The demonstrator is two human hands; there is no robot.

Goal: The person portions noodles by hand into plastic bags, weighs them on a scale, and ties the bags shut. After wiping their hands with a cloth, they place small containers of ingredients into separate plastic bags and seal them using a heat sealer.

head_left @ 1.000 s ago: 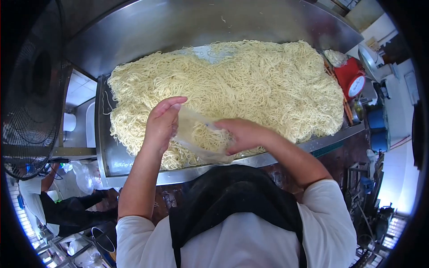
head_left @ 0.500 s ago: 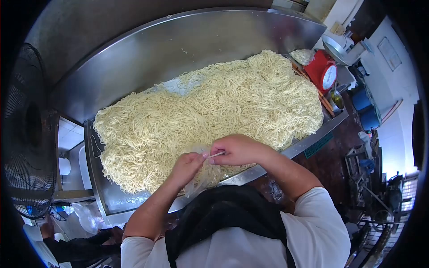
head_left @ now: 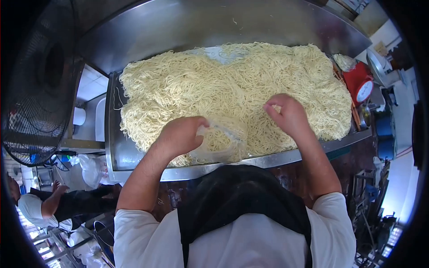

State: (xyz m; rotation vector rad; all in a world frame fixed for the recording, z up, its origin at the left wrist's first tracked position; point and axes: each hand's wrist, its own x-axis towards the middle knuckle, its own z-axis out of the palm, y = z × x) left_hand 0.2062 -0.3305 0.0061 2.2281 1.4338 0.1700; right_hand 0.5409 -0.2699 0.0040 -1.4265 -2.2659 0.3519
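A wide heap of pale noodles (head_left: 178, 89) covers most of the metal tray (head_left: 123, 158). My left hand (head_left: 183, 134) grips the edge of a clear plastic bag (head_left: 214, 154), its fingers closed on the film. The bag hangs over the tray's near edge with its mouth spread, and noodles show inside or through it. To the right, my right hand (head_left: 288, 114) is raised above the noodles, apart from the bag, thumb and fingers curved with a gap between them and nothing held.
A red scale (head_left: 357, 82) stands beyond the tray's right end, with a filled bag (head_left: 344, 62) and wooden sticks beside it. At the left is a large fan (head_left: 38, 89). Another person (head_left: 58, 205) in a dark apron is at the lower left.
The hands were together at the bag, the right pinching something thin and pale. Now they are apart: the right has moved right and opened, and the bag's mouth is spread. The view has shifted.
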